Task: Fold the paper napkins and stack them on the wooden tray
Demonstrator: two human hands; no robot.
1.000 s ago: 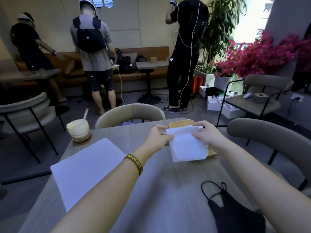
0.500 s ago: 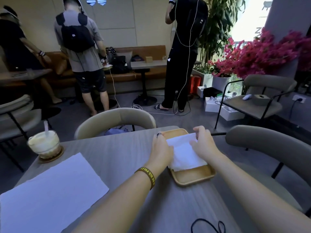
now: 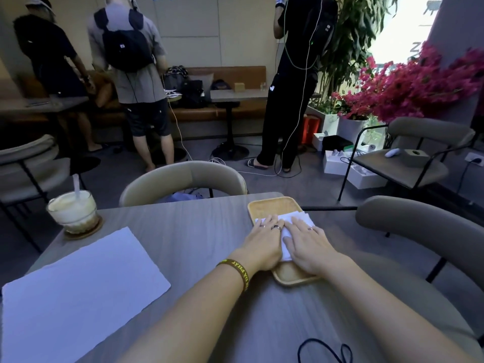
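Observation:
A folded white napkin (image 3: 297, 219) lies in the wooden tray (image 3: 272, 207) at the far right of the grey table (image 3: 188, 231). My left hand (image 3: 263, 246) and my right hand (image 3: 307, 247) lie flat side by side on the napkin, fingers straight, pressing it down into the tray. They cover most of the napkin; only its far edge and a strip between the hands show. A large unfolded white napkin (image 3: 78, 286) lies flat on the table at the near left.
An iced drink with a straw (image 3: 72, 212) stands on a coaster at the far left corner. A black cord (image 3: 324, 349) lies at the table's near edge. Chairs (image 3: 183, 179) ring the table; three people stand beyond it.
The folded napkin went from being held above the tray to lying in it. Both hands let go of its edges and flattened onto it.

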